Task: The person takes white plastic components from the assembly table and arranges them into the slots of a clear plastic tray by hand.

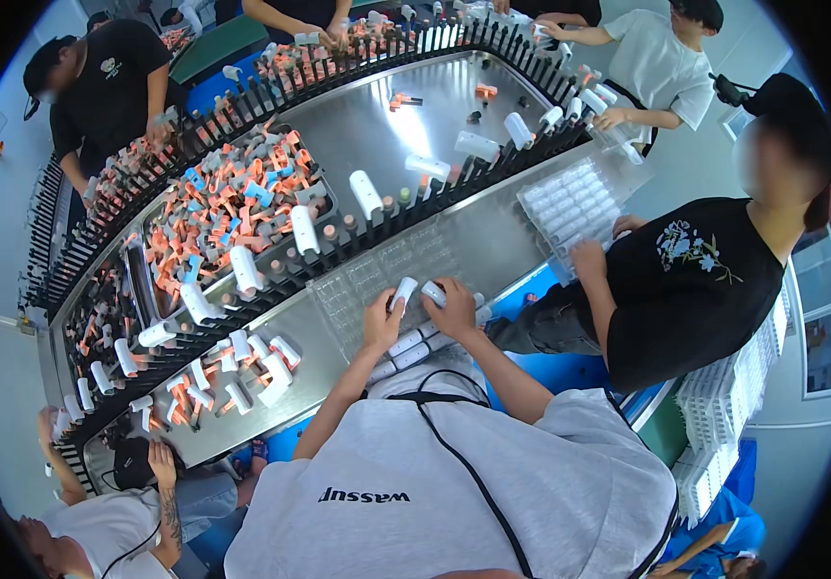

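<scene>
Left hand (383, 318) up at the near edge of the long brushed-steel worktable (493, 241), fingers curled around a short white plastic cylinder (403, 290), pinching it near its upper end; the piece stands tilted, tip pointing away from the body. Right hand (454, 307) just beside it, fingers bent over a second white plastic cylinder (434, 293), which lies on its side under the fingertips. The two hands are near each other, nearly touching at the knuckles.

Both pieces sit over a clear moulded plastic tray (367, 280) with rows of empty pockets, lying flat on the steel. Below the hands, at the table's near rim, a short row of filled white cylinders (406, 349) lies side by side.

Behind the tray runs a black toothed conveyor track (271, 280) curving round the table, with white cylinders standing in its slots. Inside the loop, a heap of orange, white and blue small plastic parts (232, 198). To the left on the steel, a loose scatter of white and orange capped pieces (232, 376).

A person in a black shirt (695, 280) at right rests a hand on another clear tray (570, 207). Other workers stand round the far side; their hands are at the track.
</scene>
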Motion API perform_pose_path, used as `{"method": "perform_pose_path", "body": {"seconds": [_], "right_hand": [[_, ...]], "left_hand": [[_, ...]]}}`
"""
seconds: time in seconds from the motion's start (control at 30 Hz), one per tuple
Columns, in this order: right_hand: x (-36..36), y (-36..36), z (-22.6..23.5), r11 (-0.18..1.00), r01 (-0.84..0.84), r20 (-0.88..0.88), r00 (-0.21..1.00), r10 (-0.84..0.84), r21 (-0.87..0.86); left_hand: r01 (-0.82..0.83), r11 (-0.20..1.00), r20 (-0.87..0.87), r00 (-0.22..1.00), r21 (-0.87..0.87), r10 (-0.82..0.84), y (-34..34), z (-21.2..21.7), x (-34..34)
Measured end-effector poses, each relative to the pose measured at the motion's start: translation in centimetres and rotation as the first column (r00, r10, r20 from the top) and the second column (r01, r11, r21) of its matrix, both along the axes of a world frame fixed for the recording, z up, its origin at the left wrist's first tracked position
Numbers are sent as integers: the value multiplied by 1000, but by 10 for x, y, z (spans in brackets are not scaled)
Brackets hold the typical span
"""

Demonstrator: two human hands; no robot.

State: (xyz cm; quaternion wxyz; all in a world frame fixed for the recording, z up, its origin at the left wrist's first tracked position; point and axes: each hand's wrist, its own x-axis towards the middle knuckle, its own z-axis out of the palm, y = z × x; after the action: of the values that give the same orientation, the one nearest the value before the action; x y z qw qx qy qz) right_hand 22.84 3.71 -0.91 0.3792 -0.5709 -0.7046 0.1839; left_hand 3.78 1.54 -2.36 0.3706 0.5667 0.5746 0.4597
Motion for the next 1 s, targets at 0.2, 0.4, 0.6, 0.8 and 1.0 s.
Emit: {"method": "perform_pose_path", "body": {"seconds": [0.2,0.4,0.6,0.8,1.0], "right_hand": [[0,1,1,1000,12,22,1000,-12,-2],[-1,0,-1,1000,7,8,1000,-7,27],[-2,0,-1,1000,1,15,1000,-2,22],[-1,1,-2,1000,-15,-2,1000,15,16],[-3,1,-1,1000,-9,11,1000,9,0]], "left_hand": [[24,999,-43,999,-33,-25,2,-1,-2],[23,998,17,1000,-51,-22,1,-5,-2],[33,996,3,999,-77,-33,1,-1,-4],[42,997,19,999,-69,-41,2,-2,-4],[32,996,34,999,-79,-30,1,0,-4]]}}
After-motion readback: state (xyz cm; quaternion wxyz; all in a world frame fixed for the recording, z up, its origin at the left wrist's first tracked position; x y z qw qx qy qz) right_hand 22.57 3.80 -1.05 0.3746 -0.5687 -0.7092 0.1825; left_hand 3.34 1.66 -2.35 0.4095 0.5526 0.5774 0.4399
